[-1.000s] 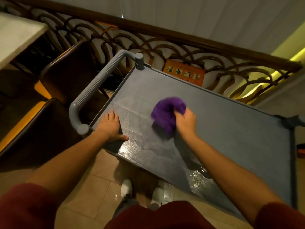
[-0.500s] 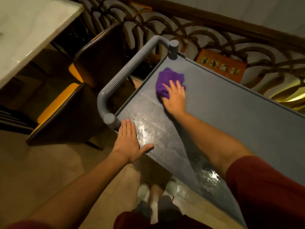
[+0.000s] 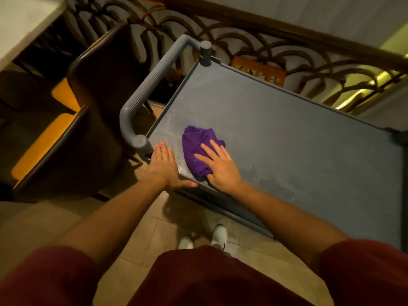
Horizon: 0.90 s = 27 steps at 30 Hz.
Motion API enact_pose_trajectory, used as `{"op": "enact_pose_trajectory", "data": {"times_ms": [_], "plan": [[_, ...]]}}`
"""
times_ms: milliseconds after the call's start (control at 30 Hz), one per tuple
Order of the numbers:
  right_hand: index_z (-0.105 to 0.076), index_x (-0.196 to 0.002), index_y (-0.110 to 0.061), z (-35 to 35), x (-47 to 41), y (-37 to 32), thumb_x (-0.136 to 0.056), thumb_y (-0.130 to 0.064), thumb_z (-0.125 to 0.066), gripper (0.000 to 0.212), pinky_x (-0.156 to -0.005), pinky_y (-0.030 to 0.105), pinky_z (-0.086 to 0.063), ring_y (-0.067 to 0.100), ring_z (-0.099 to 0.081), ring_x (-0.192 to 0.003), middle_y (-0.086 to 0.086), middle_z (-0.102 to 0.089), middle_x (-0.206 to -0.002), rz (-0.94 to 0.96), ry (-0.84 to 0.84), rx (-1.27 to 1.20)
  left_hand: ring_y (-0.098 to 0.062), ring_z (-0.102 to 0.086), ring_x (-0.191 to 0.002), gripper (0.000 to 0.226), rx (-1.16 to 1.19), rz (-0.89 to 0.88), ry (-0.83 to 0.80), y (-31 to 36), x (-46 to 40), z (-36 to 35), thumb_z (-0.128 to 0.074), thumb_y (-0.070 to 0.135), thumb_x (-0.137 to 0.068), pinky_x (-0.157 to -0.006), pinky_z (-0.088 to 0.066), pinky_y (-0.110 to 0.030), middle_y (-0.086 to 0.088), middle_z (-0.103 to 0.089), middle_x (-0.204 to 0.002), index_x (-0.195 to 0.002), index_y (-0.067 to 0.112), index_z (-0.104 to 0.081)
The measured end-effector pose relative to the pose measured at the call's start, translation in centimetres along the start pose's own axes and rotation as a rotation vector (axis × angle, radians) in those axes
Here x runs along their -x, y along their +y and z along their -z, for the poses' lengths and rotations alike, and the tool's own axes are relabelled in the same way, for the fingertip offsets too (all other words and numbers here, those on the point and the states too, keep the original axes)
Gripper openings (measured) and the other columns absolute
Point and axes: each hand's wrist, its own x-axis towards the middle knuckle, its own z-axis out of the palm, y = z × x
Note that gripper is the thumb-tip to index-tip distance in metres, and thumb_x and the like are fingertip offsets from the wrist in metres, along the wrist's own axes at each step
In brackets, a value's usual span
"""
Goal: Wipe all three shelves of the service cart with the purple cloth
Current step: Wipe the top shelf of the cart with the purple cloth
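The grey service cart's top shelf (image 3: 287,138) fills the middle and right of the head view. A crumpled purple cloth (image 3: 196,144) lies on it near the front left corner. My right hand (image 3: 218,166) presses flat on the cloth, fingers spread over it. My left hand (image 3: 164,166) rests flat and open on the shelf's front left edge, just left of the cloth, beside the cart handle (image 3: 150,89). Wet streaks show on the shelf around the cloth. The lower shelves are hidden beneath the top one.
Two dark chairs with orange seats (image 3: 66,133) stand close to the cart's left side, by a white table (image 3: 24,21). A curved wooden railing (image 3: 265,47) runs behind the cart. My white shoes (image 3: 218,235) stand on the tiled floor before the cart.
My right hand has dragged the cloth from the far left corner by the handle post back to the front left corner. My left hand stays on the front edge.
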Motion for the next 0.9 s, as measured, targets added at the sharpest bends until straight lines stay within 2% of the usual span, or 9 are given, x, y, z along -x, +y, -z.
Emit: {"op": "enact_pose_trajectory", "data": {"times_ms": [167, 267, 300, 367, 433, 500, 633, 733, 900], "plan": [[-0.048, -0.149, -0.030, 0.9, 5.9, 0.9, -0.082, -0.016, -0.062, 0.070, -0.126, 0.053, -0.010, 0.028, -0.016, -0.155, 0.003, -0.035, -0.163, -0.112, -0.001, 0.016, -0.046, 0.020, -0.149, 0.163, 0.013, 0.048, -0.040, 0.2, -0.4, 0.4, -0.029, 0.108, -0.043, -0.124, 0.003, -0.055, -0.029, 0.023, -0.160, -0.154, 0.000, 0.020], [-0.039, -0.153, -0.035, 1.7, 7.7, 1.5, -0.087, -0.030, -0.062, 0.070, -0.125, 0.055, -0.008, 0.026, -0.009, -0.157, 0.000, -0.025, -0.167, -0.121, -0.117, 0.105, -0.048, 0.014, -0.150, 0.161, 0.045, 0.039, -0.112, 0.1, -0.7, 1.0, -0.037, 0.107, -0.044, -0.121, 0.000, -0.057, -0.029, 0.016, -0.162, -0.156, 0.003, 0.012], [-0.037, -0.154, -0.037, 2.3, 7.8, 1.8, -0.087, -0.039, -0.061, 0.071, -0.125, 0.055, -0.007, 0.025, -0.007, -0.157, -0.001, -0.021, -0.168, -0.124, -0.176, 0.072, -0.049, 0.003, -0.151, 0.151, 0.073, -0.009, -0.099, 0.0, -0.8, 1.5, -0.040, 0.105, -0.052, -0.121, -0.007, -0.058, -0.030, 0.003, -0.164, -0.159, 0.006, -0.001], [-0.042, -0.150, -0.040, 4.1, 7.0, 2.2, -0.084, -0.058, -0.056, 0.070, -0.125, 0.052, -0.010, 0.025, -0.011, -0.156, 0.000, -0.023, -0.168, -0.199, -0.244, -0.163, -0.041, -0.032, -0.140, 0.101, 0.149, -0.143, 0.089, -0.7, -0.8, 2.2, -0.045, 0.085, -0.076, -0.114, -0.031, -0.057, -0.024, -0.040, -0.150, -0.144, 0.010, -0.045], [-0.051, -0.145, -0.038, 5.4, 4.9, 2.1, -0.086, -0.064, -0.055, 0.064, -0.124, 0.052, -0.019, 0.028, -0.021, -0.153, 0.003, -0.034, -0.163, -0.310, -0.093, -0.372, -0.031, -0.045, -0.126, 0.059, 0.267, -0.173, 0.346, -0.9, -0.7, 1.9, -0.048, 0.053, -0.089, -0.107, -0.042, -0.050, -0.016, -0.055, -0.133, -0.128, 0.010, -0.059], [-0.046, -0.148, -0.038, 4.9, 2.6, 1.0, -0.091, -0.064, -0.053, 0.062, -0.120, 0.056, -0.025, 0.033, -0.024, -0.152, 0.003, -0.035, -0.163, -0.395, -0.017, -0.266, -0.033, -0.038, -0.138, 0.050, 0.312, -0.103, 0.397, 0.5, -0.3, 1.4, -0.050, 0.036, -0.097, -0.115, -0.035, -0.050, -0.017, -0.048, -0.144, -0.138, 0.007, -0.051], [-0.052, -0.141, -0.035, 1.1, 1.0, -2.7, -0.096, -0.057, -0.046, 0.049, -0.108, 0.054, -0.036, 0.036, -0.039, -0.137, 0.005, -0.043, -0.155, -0.447, 0.031, 0.057, -0.040, -0.001, -0.154, 0.060, 0.203, -0.041, 0.323, 6.0, -0.7, 0.5, -0.032, 0.035, -0.105, -0.124, -0.006, -0.053, -0.020, -0.014, -0.166, -0.156, 0.006, -0.024], [-0.062, -0.127, -0.029, 0.8, 1.5, -1.5, -0.098, -0.051, -0.050, 0.039, -0.087, 0.044, -0.046, 0.032, -0.054, -0.111, 0.009, -0.057, -0.130, -0.405, 0.149, 0.059, -0.038, 0.005, -0.154, 0.065, 0.271, 0.044, 0.285, 8.1, -1.7, -0.6, -0.031, 0.034, -0.105, -0.125, -0.004, -0.051, -0.018, -0.001, -0.168, -0.159, 0.006, -0.008], [-0.061, -0.116, -0.020, 1.2, 3.0, 1.3, -0.102, -0.042, -0.051, 0.028, -0.066, 0.037, -0.047, 0.032, -0.059, -0.102, 0.013, -0.057, -0.114, -0.320, 0.119, 0.043, -0.035, 0.005, -0.155, 0.064, 0.208, 0.079, 0.354, 8.1, -1.8, -2.3, -0.016, 0.041, -0.107, -0.126, -0.004, -0.049, -0.017, 0.002, -0.168, -0.160, 0.006, -0.005]]}}
